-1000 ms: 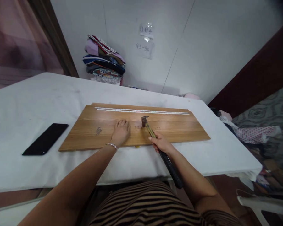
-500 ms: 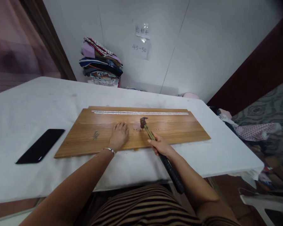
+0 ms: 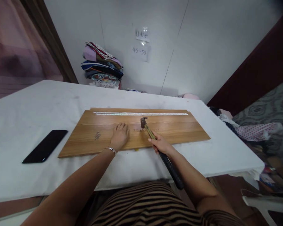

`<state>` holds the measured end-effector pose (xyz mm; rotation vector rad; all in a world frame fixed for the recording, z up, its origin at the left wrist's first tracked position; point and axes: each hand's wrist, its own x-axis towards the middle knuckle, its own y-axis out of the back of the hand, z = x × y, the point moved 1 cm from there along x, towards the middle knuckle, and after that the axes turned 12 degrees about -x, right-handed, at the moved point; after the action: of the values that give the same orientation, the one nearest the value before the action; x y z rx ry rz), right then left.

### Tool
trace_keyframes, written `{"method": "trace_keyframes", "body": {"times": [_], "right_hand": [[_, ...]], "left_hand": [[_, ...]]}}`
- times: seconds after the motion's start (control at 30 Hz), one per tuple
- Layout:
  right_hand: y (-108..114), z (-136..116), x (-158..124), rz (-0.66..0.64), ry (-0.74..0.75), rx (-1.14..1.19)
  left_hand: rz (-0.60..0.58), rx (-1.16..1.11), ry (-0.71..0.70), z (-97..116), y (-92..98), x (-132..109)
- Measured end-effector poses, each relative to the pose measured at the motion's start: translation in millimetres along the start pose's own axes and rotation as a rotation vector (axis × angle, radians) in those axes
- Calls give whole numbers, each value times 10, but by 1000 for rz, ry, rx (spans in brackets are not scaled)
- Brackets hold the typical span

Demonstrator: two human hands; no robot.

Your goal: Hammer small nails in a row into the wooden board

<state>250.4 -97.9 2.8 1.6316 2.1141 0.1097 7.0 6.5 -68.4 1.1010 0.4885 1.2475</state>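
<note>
A brown wooden board [image 3: 176, 135] lies across the white table. My left hand [image 3: 120, 136] rests flat on it, left of the middle, fingers stretched out. My right hand [image 3: 160, 144] is wrapped round the shaft of a claw hammer [image 3: 171, 171], whose rusty head is low over the board, above a row of small dark nails or holes [image 3: 157, 130]. Whether the head touches a nail I cannot tell. Several loose nails [image 3: 97, 136] lie on the board's left part. Two white strips with markings [image 3: 141, 114] run along the far edge.
A black phone [image 3: 46, 147] lies on the white table [image 3: 61, 97] left of the board. Folded cloth [image 3: 102, 66] is stacked at the wall behind. Paper notes [image 3: 140, 51] hang on the wall. A white plastic chair [image 3: 264, 202] stands at the lower right.
The camera view has shifted slightly, so the phone and board's left end appear a little further right. Both hands and the hammer hold nearly the same place over the board.
</note>
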Motion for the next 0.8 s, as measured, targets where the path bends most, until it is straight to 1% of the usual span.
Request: {"method": "trace_keyframes", "body": {"times": [0.13,0.33,0.57,0.7,0.8], "right_hand": [[-35,10,6,3,-35,13],[-33,21,0,4,-29,6],[-42,31,-2,-7,-57,-13],[-36,25,-3,-10,-33,-3],[-38,11,11,-1,-43,1]], "left_hand": [[12,-8,-16,-16,-4,1],[-3,-4,19,-15,-16,-3],[20,9,3,-37,-54,-1],[-1,5,14,-17,-37,-6],[-6,-9,9,11,-10,-9]]}}
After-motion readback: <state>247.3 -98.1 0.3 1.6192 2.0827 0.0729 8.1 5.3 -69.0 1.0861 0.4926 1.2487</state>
